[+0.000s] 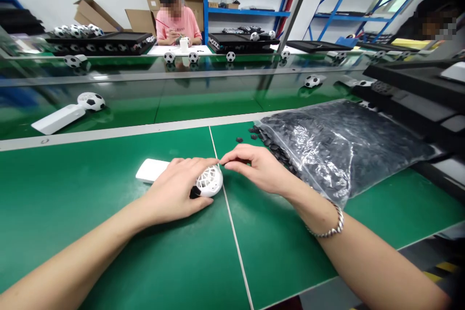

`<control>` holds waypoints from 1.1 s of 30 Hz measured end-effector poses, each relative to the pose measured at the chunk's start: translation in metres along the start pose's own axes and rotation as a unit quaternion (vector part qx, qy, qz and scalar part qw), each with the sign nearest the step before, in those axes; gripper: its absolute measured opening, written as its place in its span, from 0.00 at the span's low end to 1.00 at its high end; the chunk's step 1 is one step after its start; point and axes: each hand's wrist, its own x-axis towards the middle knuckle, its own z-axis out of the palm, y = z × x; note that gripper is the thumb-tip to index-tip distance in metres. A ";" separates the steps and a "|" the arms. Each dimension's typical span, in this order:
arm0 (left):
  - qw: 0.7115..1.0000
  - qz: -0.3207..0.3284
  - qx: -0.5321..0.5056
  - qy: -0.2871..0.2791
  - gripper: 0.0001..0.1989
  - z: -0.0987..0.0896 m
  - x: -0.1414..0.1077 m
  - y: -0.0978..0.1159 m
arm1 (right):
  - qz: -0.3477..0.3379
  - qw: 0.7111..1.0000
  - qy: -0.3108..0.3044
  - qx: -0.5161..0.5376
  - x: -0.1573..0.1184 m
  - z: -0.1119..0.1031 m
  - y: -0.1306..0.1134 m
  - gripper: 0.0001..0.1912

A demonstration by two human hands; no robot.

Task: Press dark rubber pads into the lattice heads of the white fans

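On the near green table [163, 261], a left hand [178, 185] curls round a white ball with a grille [209, 180], its handle [149, 170] lying to the left. At the ball's right edge, the right hand [262, 166] has thumb and forefinger nearly together, apparently pinching a small dark piece [223, 164]. The step seems to be fitting that piece, which calls for a steady ball and careful lining up. Farther right, loose black pieces [269, 141] spill beside a clear bag [337, 140]; far off sits a person in pink [185, 23]
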 end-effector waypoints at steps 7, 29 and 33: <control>1.000 0.000 -0.015 0.000 0.27 0.001 0.002 -0.005 | -0.051 0.998 -0.045 -0.009 -0.002 0.001 -0.012 0.09; 0.999 -0.038 -0.008 0.028 0.31 0.004 0.003 -0.015 | -0.045 0.999 -0.008 -0.013 -0.002 0.007 -0.009 0.04; 0.998 -0.050 -0.016 0.041 0.35 0.006 0.004 -0.015 | -0.004 0.998 -0.009 0.061 -0.004 0.013 -0.012 0.02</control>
